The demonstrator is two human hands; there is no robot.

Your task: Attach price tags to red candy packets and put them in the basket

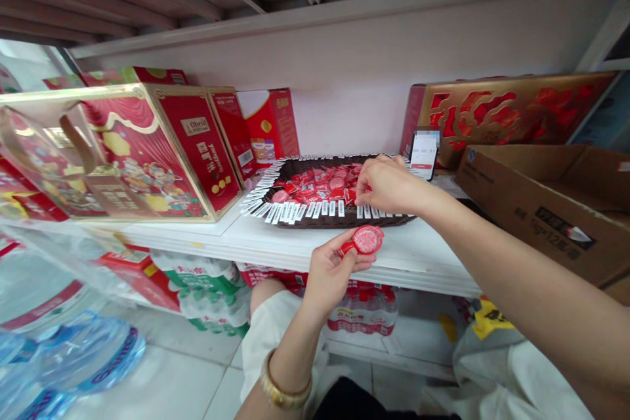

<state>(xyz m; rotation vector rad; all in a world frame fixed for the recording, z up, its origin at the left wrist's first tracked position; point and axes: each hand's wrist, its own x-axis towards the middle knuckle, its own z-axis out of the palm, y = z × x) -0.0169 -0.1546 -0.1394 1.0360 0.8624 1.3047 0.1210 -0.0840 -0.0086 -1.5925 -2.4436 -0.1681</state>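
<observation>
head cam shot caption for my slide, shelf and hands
Left hand holds a round red packet by a woven tray while the right hand reaches among red packets

The cream label on the side of the red gift box (195,126) at upper left reads "Obeid", with small Chinese print below it. A small upright screen (423,156) behind the basket shows a timer, roughly 00:00:01. The brown carton (531,210) at right bears a dark label with "1Kg*12" and Chinese characters. Blue lettering on the plastic water jug (88,354) at lower left begins "Gan"; the rest is unclear. Printing on the white tags (295,212) around the woven basket (344,222) is too small to read.
</observation>
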